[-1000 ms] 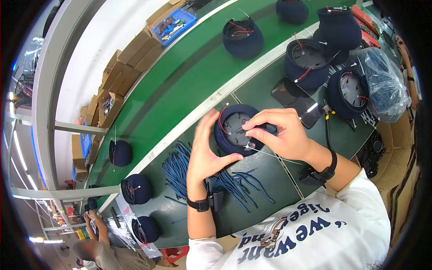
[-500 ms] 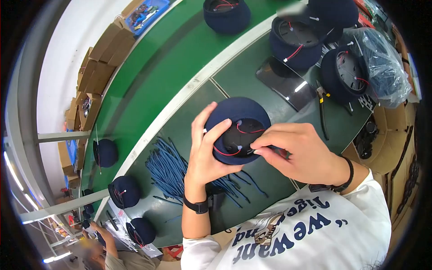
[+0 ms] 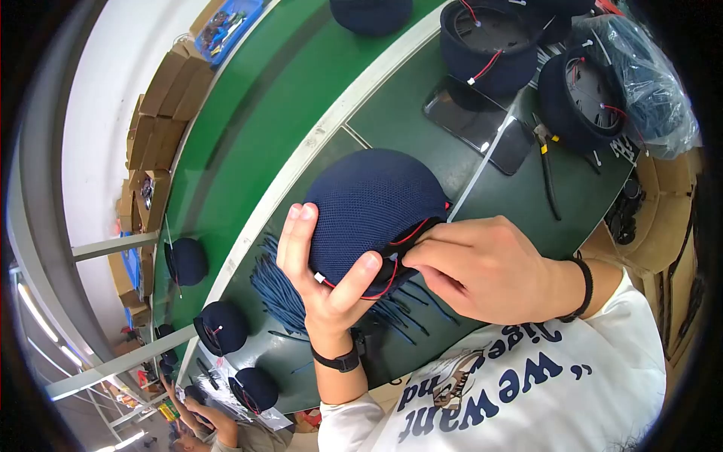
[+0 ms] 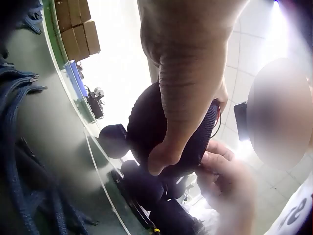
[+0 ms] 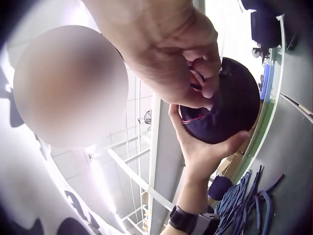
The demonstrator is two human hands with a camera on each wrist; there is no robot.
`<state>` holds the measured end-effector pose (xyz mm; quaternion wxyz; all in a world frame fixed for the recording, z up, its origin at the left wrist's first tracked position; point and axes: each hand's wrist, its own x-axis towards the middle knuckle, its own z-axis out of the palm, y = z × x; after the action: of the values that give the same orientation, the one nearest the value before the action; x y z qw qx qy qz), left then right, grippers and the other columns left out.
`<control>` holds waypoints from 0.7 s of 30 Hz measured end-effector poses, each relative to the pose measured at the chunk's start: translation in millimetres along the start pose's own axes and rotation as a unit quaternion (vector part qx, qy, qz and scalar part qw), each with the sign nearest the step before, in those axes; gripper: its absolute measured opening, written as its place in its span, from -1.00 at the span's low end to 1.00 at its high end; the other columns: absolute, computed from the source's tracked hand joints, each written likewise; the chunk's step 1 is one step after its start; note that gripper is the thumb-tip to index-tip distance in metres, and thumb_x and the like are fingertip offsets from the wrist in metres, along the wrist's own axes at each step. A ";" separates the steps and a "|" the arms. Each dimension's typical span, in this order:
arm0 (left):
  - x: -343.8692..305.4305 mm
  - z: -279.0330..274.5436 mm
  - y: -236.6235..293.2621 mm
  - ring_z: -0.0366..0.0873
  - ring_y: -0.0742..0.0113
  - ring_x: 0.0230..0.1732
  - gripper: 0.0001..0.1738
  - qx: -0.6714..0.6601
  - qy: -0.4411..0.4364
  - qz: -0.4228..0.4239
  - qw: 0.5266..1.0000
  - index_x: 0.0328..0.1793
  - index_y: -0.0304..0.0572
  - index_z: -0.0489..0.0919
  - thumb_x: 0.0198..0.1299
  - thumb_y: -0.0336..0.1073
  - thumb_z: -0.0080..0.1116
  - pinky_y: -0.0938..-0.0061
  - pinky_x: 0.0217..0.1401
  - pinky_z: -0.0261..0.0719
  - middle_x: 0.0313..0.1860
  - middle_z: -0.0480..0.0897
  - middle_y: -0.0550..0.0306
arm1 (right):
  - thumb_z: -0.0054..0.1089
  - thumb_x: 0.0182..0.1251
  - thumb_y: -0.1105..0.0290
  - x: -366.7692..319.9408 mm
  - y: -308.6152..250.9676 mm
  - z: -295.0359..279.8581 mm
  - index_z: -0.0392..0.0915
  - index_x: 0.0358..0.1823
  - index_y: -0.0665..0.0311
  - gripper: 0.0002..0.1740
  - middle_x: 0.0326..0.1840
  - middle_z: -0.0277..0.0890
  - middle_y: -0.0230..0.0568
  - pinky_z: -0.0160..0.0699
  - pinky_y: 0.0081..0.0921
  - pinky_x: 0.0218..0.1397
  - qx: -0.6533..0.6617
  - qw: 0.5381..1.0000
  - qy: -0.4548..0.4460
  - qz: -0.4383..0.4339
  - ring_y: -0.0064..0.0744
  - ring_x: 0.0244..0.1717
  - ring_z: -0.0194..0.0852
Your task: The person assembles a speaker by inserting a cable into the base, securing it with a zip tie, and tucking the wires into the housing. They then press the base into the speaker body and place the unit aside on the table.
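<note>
A round shell covered in navy knit fabric is tilted, its open side toward the person. My left hand grips it from the near left, thumb and fingers spread around the fabric. My right hand works at the opening, fingertips at the dark rim. In the right wrist view, a short piece of dark cord shows within its curled fingers; the rest is hidden. Red wires hang from the opening, one ending in a white plug. Below lies a bundle of navy cords.
Behind the hands lie a black phone and yellow-and-black cutters. More navy shells stand at the back right beside a plastic bag. A green conveyor runs behind a pale rail. Another person sits at far left.
The shell has been lifted and turned, so its fabric outside now faces up. My left hand has closed around it. The right hand has stayed at the opening.
</note>
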<state>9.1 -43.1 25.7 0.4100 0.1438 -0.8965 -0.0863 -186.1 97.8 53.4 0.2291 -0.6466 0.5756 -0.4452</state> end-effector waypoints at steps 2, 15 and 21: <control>2.0 -2.2 0.8 0.48 -0.42 0.50 -0.23 -0.006 -0.001 -0.008 1.000 0.27 0.46 0.61 -0.10 -0.19 0.79 -0.16 0.55 0.49 0.58 0.41 -0.37 | 0.37 0.29 0.57 1.8 0.8 -0.1 0.63 -0.06 0.27 -0.78 -0.23 0.66 -0.17 0.73 -0.18 -0.24 0.016 1.000 -0.004 -0.007 -0.04 -0.26 0.73; 1.3 -10.4 -2.4 0.37 -0.45 0.60 0.14 0.019 -0.025 0.003 1.000 0.54 0.45 0.42 -0.22 0.14 0.85 -0.21 0.54 0.51 0.68 0.22 -0.44 | 0.43 0.27 0.58 -0.6 -0.6 22.8 0.73 -0.10 0.24 -0.81 -0.24 0.77 -0.18 0.74 -0.31 -0.30 0.123 0.983 0.129 0.033 -0.14 -0.36 0.78; 1.5 -3.5 3.6 0.52 -0.40 0.47 -0.27 0.006 0.016 -0.018 1.000 0.26 0.49 0.63 -0.06 -0.20 0.77 -0.15 0.50 0.54 0.57 0.42 -0.34 | 0.42 0.23 0.64 1.7 -4.9 10.4 0.78 -0.13 0.27 -0.80 -0.30 0.76 -0.25 0.69 -0.46 -0.40 0.067 0.994 0.054 0.074 -0.35 -0.43 0.76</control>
<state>10.1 -40.3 30.0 0.4220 0.1636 -0.8875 -0.0861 -174.9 95.1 52.7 0.2726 -0.5604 0.6023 -0.4989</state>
